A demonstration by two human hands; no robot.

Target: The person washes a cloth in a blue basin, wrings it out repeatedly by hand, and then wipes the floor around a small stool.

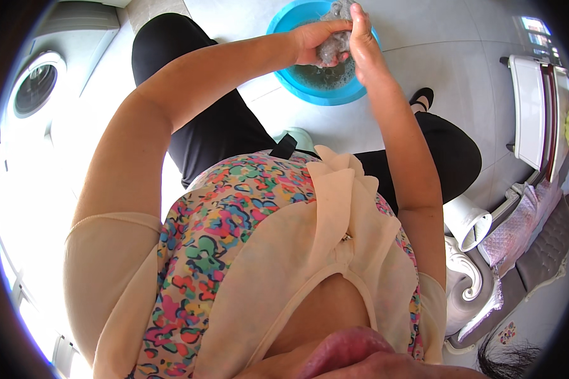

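Above a round blue plastic basin (329, 97), near the top of the head view, my left hand (310, 45) grips a wet, grey, fluffy wad (334, 47), perhaps cloth or fibre. My right hand (366, 49) presses against the wad's right side, its fingers pointing upward. Cloudy water with suds (322, 76) fills the lower part of the basin. The wad is partly hidden between both hands.
Pale tiles (436, 61) surround the basin. A front-loading washing machine (35, 90) stands left. At right are a white table or cabinet (528, 111), a white bin (467, 222) and a grey tufted sofa (545, 241). My knees flank the basin's near side.
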